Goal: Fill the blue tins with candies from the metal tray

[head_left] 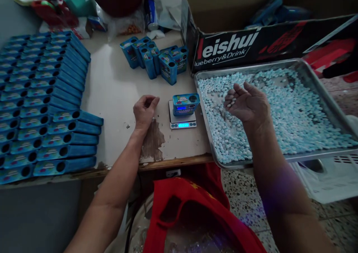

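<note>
My right hand [250, 106] is turned palm up above the metal tray [304, 65], its fingers cupped around a few small white candies [231, 101]. Loose pale blue and white candies [302, 122] cover much of the tray. On the table, my left hand [145, 109] rests with its fingers curled and thumb drawn in; I see nothing in it. Between my hands, a blue candy box [184, 106] with a round hole in its top stands on a small digital scale [173, 125]. The scale's display is lit, but its digits are too blurred to read.
Rows of blue boxes [53, 85] fill the table's left side. Several similar boxes [151, 57] stand behind the scale. A black carton [237, 44] sits behind the tray. A blue can [151, 12] stands at the back, and a white plastic crate [321, 186] is under the tray.
</note>
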Tool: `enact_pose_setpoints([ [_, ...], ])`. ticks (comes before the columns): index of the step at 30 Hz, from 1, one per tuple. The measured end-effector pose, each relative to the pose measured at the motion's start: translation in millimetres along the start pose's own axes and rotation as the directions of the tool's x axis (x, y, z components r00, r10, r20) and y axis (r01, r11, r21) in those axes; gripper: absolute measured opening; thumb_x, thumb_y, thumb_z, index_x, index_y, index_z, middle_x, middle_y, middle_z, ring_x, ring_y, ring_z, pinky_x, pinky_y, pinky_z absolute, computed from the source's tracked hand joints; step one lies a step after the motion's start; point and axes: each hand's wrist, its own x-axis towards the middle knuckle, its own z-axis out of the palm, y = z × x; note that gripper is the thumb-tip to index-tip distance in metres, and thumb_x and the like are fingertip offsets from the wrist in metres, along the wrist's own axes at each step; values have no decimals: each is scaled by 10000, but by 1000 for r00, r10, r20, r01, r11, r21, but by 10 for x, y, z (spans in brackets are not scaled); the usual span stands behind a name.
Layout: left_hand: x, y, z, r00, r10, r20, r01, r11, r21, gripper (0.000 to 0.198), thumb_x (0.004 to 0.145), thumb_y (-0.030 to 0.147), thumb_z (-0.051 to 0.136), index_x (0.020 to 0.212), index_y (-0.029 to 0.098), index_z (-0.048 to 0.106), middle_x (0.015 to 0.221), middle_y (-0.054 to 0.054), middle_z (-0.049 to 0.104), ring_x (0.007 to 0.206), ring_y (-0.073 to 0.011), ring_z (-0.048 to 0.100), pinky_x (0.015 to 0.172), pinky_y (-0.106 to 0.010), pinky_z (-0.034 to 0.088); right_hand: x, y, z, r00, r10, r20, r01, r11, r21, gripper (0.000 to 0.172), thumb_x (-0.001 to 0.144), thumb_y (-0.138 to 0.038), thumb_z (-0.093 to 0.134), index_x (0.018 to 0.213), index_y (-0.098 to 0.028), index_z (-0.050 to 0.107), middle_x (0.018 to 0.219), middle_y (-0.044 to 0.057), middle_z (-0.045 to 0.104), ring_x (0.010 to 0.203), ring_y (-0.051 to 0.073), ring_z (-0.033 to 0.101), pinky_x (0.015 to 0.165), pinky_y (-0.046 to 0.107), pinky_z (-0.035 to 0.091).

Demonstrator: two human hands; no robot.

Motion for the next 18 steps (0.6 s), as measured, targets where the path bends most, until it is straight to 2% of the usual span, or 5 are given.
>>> enact_pose_setpoints([
  [3,-9,2,-30,1000,5,18,-5,1000,-28,321,940,529,904,955,223,810,888,-37,820,855,-214,765,815,-324,596,-120,-27,139,977,-211,-40,203,967,-152,508,1135,-633,553,906,-259,810,964,89,824,1044,292,826,1135,545,623],
  [6,-38,21,-95,996,45,79,-34,989,-145,533,940,737,861,1066,220,826,991,-71,838,964,-249,805,891,-354,630,-203,-8,262,901,-421,-101,368,867,-336,514,1107,-675,603,938,-258,850,1091,98,864,1257,313,803,1302,568,515],
  [11,-122,58,-216,970,153,190,-113,971,-209,698,977,850,797,1265,214,815,1105,-112,846,1096,-305,835,983,-417,666,-167,59,289,963,-219,-154,187,962,-201,489,929,-766,796,920,-280,840,1120,76,874,1224,319,793,1162,524,617],
  [15,-246,146,-240,950,236,203,-213,969,-128,800,931,895,811,1359,220,785,1203,-138,849,1145,-340,840,1032,-481,675,-136,87,213,979,-117,-168,106,992,-69,297,891,-583,886,871,-292,834,976,58,854,1019,261,807,944,390,650],
  [18,-325,262,-159,896,350,274,-346,936,-64,864,888,813,943,1493,226,751,1369,-182,827,1277,-382,808,1135,-554,656,-142,89,194,989,-72,-129,70,997,-14,216,880,-455,923,868,-250,855,912,59,840,930,201,789,874,301,605],
])
